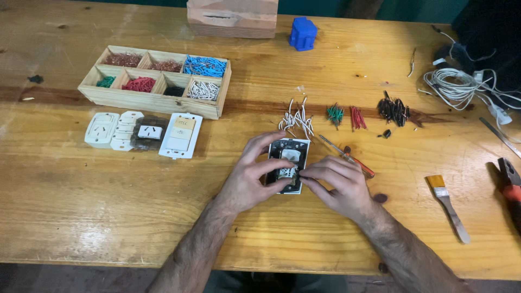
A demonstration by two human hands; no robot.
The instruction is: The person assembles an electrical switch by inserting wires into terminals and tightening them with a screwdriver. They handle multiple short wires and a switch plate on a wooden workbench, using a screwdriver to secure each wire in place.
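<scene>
A white switch plate (pixel 296 147) with a dark frame and small modules inside lies face down on the wooden table (pixel 108 206). My left hand (pixel 251 176) grips its left edge, thumb across the lower part. My right hand (pixel 337 182) rests at its right edge, fingertips pressing into the frame's middle. A red-handled screwdriver (pixel 347 156) lies just behind my right hand. Small piles of white wire pieces (pixel 297 118), green pieces (pixel 335 114), red pieces (pixel 357 117) and black pieces (pixel 393 108) sit beyond the plate.
A wooden compartment tray (pixel 154 101) of sorted coloured wire bits stands back left, with several white outlet and switch plates (pixel 144 133) in front. A small brush (pixel 448 205), pliers (pixel 510 182), coiled white cable (pixel 456 84), a blue block (pixel 303 33) and a wooden box (pixel 233 17) are around.
</scene>
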